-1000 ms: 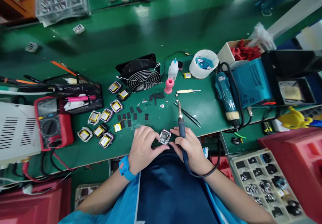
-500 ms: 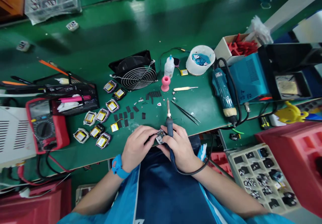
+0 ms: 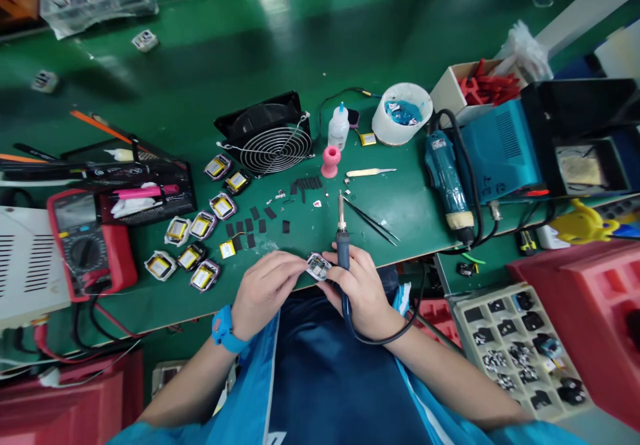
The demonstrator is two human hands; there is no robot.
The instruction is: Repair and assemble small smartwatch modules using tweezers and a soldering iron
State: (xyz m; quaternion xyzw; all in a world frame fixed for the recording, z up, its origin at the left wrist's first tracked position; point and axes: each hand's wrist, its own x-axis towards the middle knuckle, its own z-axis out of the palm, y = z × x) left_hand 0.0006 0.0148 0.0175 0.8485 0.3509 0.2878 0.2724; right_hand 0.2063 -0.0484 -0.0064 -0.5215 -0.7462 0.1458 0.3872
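Currently the right hand (image 3: 364, 291) holds a soldering iron (image 3: 343, 250), its tip pointing far, and also a small open device (image 3: 319, 267) by the near edge of the surface (image 3: 417, 208); the left hand (image 3: 267, 288) is narrow, fingertips at the device's left edge, though whether they grip it I cannot tell; tweezers (image 3: 359, 210) lie farther right; battery-filled cases (image 3: 203, 225) sit left.
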